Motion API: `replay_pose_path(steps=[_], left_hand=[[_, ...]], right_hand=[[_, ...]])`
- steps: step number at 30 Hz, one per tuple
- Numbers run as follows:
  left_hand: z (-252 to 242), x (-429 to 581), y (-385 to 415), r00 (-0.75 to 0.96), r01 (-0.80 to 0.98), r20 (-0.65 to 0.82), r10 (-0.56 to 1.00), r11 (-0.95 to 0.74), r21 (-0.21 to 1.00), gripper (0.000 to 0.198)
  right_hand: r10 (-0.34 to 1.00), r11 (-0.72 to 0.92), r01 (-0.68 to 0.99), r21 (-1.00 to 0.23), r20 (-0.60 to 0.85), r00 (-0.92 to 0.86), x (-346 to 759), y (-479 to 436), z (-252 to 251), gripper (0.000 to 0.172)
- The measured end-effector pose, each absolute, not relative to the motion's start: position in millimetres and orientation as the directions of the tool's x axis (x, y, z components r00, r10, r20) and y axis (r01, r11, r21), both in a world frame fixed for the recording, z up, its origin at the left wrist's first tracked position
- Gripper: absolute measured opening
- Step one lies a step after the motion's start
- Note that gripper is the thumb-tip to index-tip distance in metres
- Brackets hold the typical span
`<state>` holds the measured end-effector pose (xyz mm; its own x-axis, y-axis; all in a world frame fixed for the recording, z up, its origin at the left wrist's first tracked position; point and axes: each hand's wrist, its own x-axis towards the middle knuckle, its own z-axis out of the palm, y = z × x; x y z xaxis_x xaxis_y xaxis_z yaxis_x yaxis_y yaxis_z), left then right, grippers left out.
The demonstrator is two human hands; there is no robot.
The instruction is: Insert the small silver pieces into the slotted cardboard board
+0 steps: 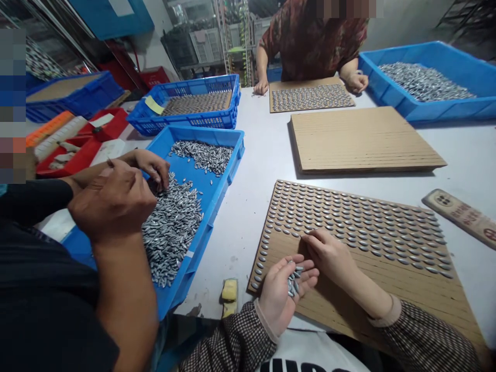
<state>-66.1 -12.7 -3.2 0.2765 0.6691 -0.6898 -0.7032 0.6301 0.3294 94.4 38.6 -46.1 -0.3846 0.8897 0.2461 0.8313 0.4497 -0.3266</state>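
Palm up, my left hand (285, 287) cups several small silver spindle-shaped metal pieces (293, 283), which look like fishing sinkers. My right hand (329, 256) is closed in a pinch over the brown ridged board (329, 305), its fingertips at the left end of an unfinished-length row. A small piece seems to be between thumb and finger, mostly hidden by them. Rows of the same spindle-shaped pieces (349, 217) lie across the far part of the board, and a single column runs down its left edge. The board's near part is bare brown.
Left, a co-worker's hands (116, 199) are over a blue tray (217, 206) of loose pieces. Across the table, another person sits behind a filled board (310, 98). Stacked boards (352, 139), a blue bin (422, 111), a printed strip (463, 214) and a yellow block (229, 290) lie around.
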Motion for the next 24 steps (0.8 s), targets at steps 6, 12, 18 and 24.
replay_pose_path(steps=[6,12,18,24], left_hand=[[-4.1,-65.5,-12.6,0.27,-0.674,-0.677,0.685,0.637,0.375,0.031],[-4.9,-65.0,-13.6,0.248,-0.701,-0.696,0.674,0.621,0.351,0.031],[-3.5,-63.0,-14.5,0.246,-0.683,-0.674,0.697,0.618,0.389,0.018],[-6.5,-60.5,-14.4,0.24,-0.641,-0.615,0.751,0.599,0.481,0.025]], right_hand=[[0.885,0.455,0.843,-0.286,0.244,-0.396,93.7,41.0,-46.3,0.025],[0.879,0.47,0.831,-0.297,0.243,-0.41,94.4,42.3,-48.6,0.026],[0.884,0.462,0.806,-0.369,0.269,-0.383,96.5,41.3,-46.2,0.027],[0.94,0.33,0.578,-0.747,0.199,-0.279,101.1,17.6,-17.6,0.02]])
